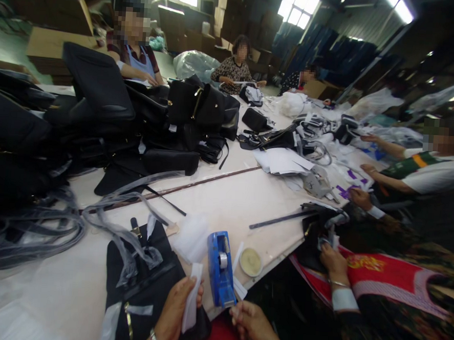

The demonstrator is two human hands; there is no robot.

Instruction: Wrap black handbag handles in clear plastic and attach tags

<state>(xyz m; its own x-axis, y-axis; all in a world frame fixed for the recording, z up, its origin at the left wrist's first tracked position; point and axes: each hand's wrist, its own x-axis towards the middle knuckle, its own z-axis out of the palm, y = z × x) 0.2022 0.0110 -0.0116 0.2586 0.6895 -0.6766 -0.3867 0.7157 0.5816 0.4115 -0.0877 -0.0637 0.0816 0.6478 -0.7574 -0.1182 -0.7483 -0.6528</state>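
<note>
My left hand is closed around a folded white strip, pressed between thumb and fingers, above a black bag. The bag lies at the table's near edge, with plastic-wrapped straps and a gold zipper on it. Beside it stands a blue tape dispenser with a tape roll inside. My right hand pinches at the dispenser's cutter end, with thumb and forefinger together on the end of the tape; the tape is hard to make out there.
A round tin sits right of the dispenser. Black bags pile up at the left and back. White paper sheets lie farther off. At my right a co-worker's hand handles another black bag; other people sit around the table.
</note>
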